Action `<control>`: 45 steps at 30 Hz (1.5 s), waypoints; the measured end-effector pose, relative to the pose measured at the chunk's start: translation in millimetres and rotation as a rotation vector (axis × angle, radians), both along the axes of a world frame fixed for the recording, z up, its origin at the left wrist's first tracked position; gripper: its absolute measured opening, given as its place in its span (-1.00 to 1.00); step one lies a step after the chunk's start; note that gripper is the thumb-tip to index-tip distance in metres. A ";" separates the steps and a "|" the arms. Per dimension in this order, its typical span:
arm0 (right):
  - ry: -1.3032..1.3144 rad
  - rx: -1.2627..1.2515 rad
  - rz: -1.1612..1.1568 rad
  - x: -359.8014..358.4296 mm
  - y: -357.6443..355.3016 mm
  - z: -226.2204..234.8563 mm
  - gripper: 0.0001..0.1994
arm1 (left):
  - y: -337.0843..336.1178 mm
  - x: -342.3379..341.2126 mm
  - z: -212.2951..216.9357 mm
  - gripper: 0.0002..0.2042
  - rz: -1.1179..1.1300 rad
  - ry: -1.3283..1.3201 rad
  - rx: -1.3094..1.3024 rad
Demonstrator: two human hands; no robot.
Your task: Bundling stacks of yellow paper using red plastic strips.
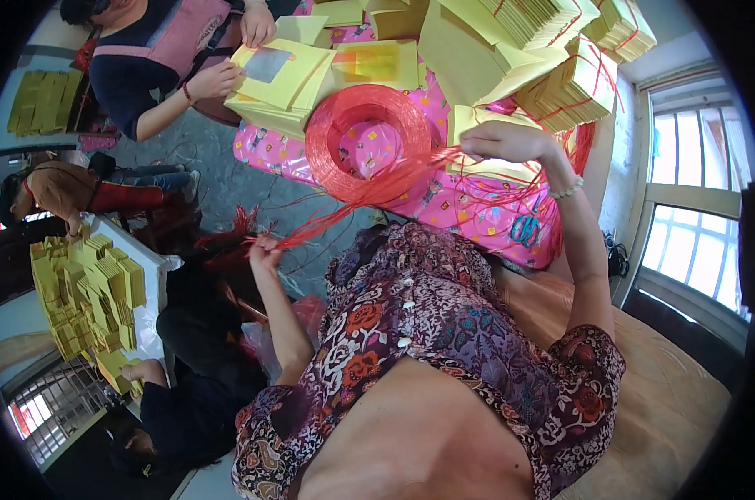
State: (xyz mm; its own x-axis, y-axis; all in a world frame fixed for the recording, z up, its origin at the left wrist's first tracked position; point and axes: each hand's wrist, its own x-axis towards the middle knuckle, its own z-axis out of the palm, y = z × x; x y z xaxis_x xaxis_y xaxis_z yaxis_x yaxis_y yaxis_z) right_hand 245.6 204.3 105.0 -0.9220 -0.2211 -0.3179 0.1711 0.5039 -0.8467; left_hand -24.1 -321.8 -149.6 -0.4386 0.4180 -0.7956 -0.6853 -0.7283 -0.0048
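Note:
A bundle of thin red plastic strands (332,218) stretches between my two hands, slanting up to the right. My left hand (265,252) is closed on its lower end, with loose ends dangling beyond the fist. The upper end is gripped in my right hand (501,142), above the table's right part. Behind the strands lies a big round coil of red plastic twine (321,148) on the pink patterned table cover (269,154). Under my right hand are yellow paper sheets (469,121), and more red strands (579,158) hang past the wrist.
Teal-handled scissors (524,228) lie near the table's right edge. Yellow paper bundles tied with red string (573,87) are piled at the back right. Across the table, a co-worker's hands (215,82) hold yellow sheets. At left, other people sit by a table of yellow bundles (94,292).

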 end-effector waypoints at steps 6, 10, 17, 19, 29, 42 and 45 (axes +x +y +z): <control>0.026 0.287 0.169 -64.7 -46.3 -26.5 -0.63 | 25.9 36.9 -12.9 -0.42 -0.673 0.379 -1.205; 0.112 0.317 0.242 -93.7 -87.9 -25.2 -0.66 | 132.7 49.8 82.4 -0.30 -0.550 1.417 -1.614; 0.127 0.331 0.420 -130.2 -117.9 -25.1 -0.67 | 226.7 87.9 208.8 -0.60 -1.237 1.708 -0.353; 0.045 0.064 0.461 -133.3 -110.1 -25.8 -0.66 | 228.3 93.7 220.7 -0.62 -1.152 1.806 -0.357; -0.252 0.018 0.199 -96.6 -25.1 4.3 -0.62 | 127.2 39.7 193.1 -0.81 -1.039 1.722 -0.900; 0.056 0.132 0.243 -101.2 -34.1 -10.5 -0.58 | 11.2 -10.6 61.3 -0.73 -1.185 1.656 -1.538; 0.069 0.182 0.267 -118.2 -61.8 -5.8 -0.58 | 67.0 3.4 98.8 -0.61 -1.276 2.046 -1.956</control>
